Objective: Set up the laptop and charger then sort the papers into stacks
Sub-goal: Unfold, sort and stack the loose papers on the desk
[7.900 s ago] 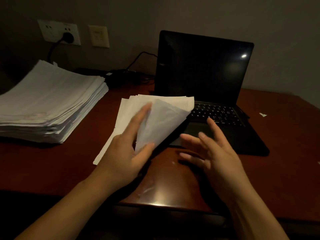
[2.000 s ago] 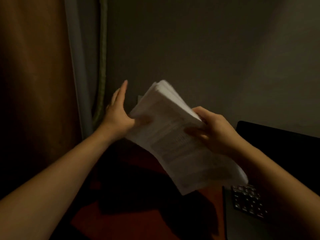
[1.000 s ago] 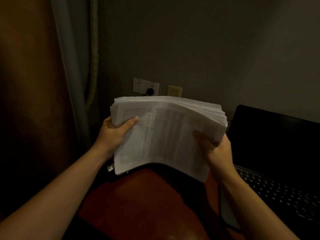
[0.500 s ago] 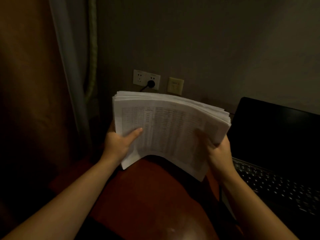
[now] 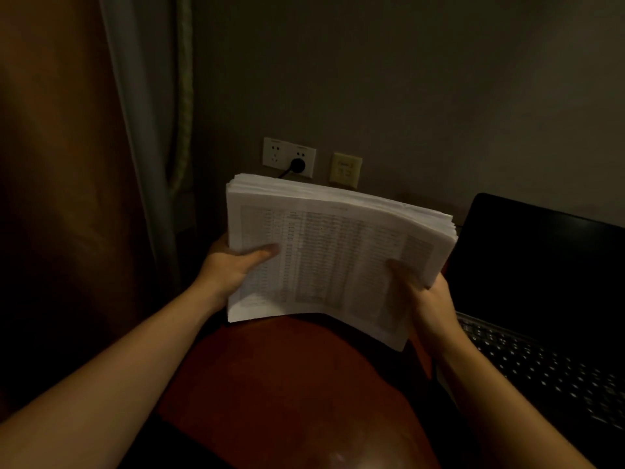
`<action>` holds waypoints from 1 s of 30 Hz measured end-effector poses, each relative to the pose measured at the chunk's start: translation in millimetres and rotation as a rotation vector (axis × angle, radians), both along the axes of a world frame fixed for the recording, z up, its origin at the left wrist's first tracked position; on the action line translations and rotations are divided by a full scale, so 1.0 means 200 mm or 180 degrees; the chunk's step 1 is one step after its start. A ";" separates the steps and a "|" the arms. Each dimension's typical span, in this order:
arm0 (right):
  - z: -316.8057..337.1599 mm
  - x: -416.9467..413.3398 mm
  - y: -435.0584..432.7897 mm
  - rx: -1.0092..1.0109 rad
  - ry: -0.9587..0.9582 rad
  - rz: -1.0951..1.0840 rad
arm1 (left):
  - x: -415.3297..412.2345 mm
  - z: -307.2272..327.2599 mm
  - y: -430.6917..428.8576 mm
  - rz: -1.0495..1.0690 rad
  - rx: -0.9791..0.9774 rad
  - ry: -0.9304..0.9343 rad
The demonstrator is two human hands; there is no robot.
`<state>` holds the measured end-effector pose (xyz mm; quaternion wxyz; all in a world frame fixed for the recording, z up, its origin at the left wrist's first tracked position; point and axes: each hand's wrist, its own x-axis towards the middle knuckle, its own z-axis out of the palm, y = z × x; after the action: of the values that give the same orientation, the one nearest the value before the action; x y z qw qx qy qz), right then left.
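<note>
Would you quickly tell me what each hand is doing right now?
Left hand: grips the paper stack, thumb on top.
Right hand: grips the same stack.

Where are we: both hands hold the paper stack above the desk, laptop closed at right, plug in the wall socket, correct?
No: the laptop is open, not closed; the head view shows its dark screen raised and keyboard exposed. The left hand and right hand do hold the paper stack above the desk, and the plug is in the wall socket.

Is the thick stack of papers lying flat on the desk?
No, the left hand and the right hand hold the stack of papers by its sides, tilted up with its printed face toward the camera.
</note>
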<state>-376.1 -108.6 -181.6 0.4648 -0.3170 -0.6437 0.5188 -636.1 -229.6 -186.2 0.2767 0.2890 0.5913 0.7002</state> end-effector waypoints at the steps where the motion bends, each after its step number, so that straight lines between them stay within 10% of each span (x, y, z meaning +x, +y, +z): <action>1: 0.01 0.00 0.00 0.0011 -0.0028 0.0010 | 0.00 0.00 0.00 0.0041 0.0017 -0.0071; 13: 0.12 0.06 -0.01 -0.0054 0.0058 -0.0185 | -0.03 0.29 -0.04 0.0015 -0.0018 0.0872; 21: 0.49 0.05 0.03 0.1906 -0.1650 -0.1100 | -0.01 0.75 -0.10 -0.0440 -0.0405 0.2396; 30: 0.72 -0.04 -0.10 0.1454 -0.0947 0.0960 | 0.13 1.05 -0.11 -0.0843 -0.0793 0.3798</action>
<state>-383.5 -129.3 -37.5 0.3425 -0.1778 -0.8443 0.3717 -609.3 -250.8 22.9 0.0148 0.6668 0.6804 0.3036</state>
